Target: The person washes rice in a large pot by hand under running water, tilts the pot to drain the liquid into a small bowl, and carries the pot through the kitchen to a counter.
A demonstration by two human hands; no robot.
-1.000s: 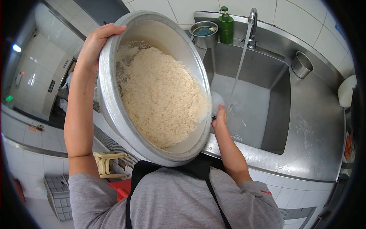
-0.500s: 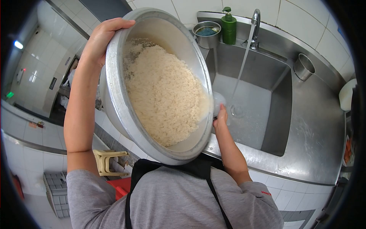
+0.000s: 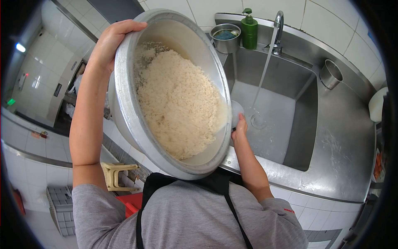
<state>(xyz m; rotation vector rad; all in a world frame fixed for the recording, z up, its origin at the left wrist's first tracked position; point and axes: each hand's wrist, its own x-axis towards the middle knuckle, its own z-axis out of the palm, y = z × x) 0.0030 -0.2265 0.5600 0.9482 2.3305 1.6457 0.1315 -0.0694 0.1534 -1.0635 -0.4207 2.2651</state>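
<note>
A large metal pot (image 3: 124,112) is tilted toward the sink, its mouth facing me. Wet white rice (image 3: 178,103) fills much of it, with cloudy water along the lower right lip. My left hand (image 3: 110,43) is closed over the pot's upper left rim. Just beyond the right lip, my right hand (image 3: 239,128) has its fingers curled at a pale, rounded thing (image 3: 237,111); its kind is not clear, and part of it is hidden behind the rim. Under that hand is the steel sink (image 3: 286,153), with cloudy water in it.
Water runs from the tap (image 3: 278,33) into the sink. Behind it stand a green pump bottle (image 3: 249,31) and a metal bowl (image 3: 225,41). A steel cup (image 3: 331,74) is on the right counter. A beige stool (image 3: 118,176) and grey crates (image 3: 62,207) stand at lower left.
The rice heap has shifted slightly inside the pot, and less of the pale, rounded thing shows beyond the lip. Both hands and the pot stay nearly where they were.
</note>
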